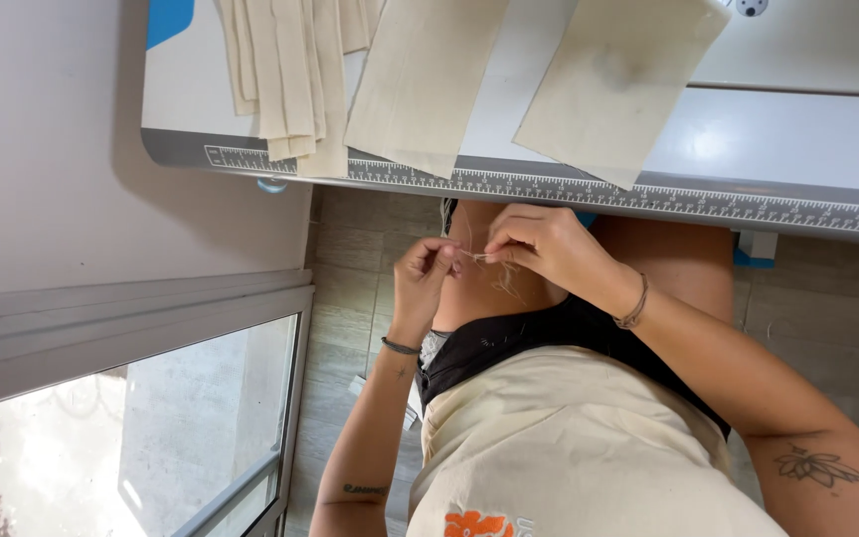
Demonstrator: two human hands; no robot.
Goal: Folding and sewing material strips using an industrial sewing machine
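Pinching a tuft of pale thread (pixel 489 261) between our left hand (pixel 428 273) and right hand (pixel 546 244), fingertips pressed together, below the worktop (pixel 748 149) edge

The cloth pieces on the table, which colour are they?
Cream, plain; the head view shows the cloth pieces.

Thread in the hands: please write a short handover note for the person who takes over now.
Left hand: fingers pinch one end of a pale thread.
Right hand: fingers pinch the thread close beside, loose strands hanging below.
Both hands are over the lap, below the table edge.
On the table: a stack of cloth strips and two larger cloth pieces, overhanging the ruler edge.
What is done or left cannot be told.
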